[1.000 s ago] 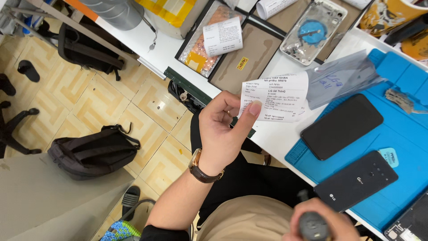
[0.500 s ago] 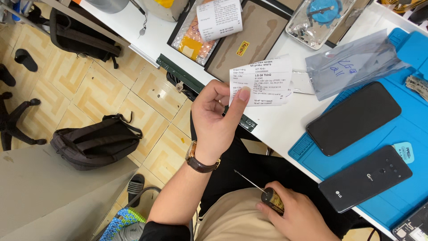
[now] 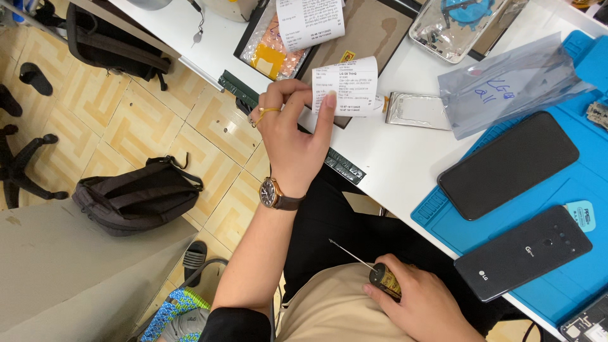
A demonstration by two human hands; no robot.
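Observation:
My left hand (image 3: 292, 130) pinches a white printed paper slip (image 3: 345, 85) between thumb and fingers, over the near edge of the white table (image 3: 386, 161). It wears a ring and a brown wristwatch. My right hand (image 3: 421, 301) rests low over my lap, closed around a small screwdriver (image 3: 370, 269) with a thin shaft pointing up-left. Two dark phones lie on the blue work mat (image 3: 570, 183): a black one screen-up (image 3: 508, 164) and a dark grey one back-up (image 3: 524, 252).
A grey plastic bag (image 3: 513, 88) and a silvery flat part (image 3: 418, 109) lie beyond the slip. A brown tray (image 3: 373, 31), another slip (image 3: 310, 22) and a clear case (image 3: 459, 25) sit farther back. A dark backpack (image 3: 136, 196) and chair base (image 3: 22, 164) are on the tiled floor.
My left hand has carried the slip forward over the table edge. My right hand with the screwdriver has risen into fuller view at my lap.

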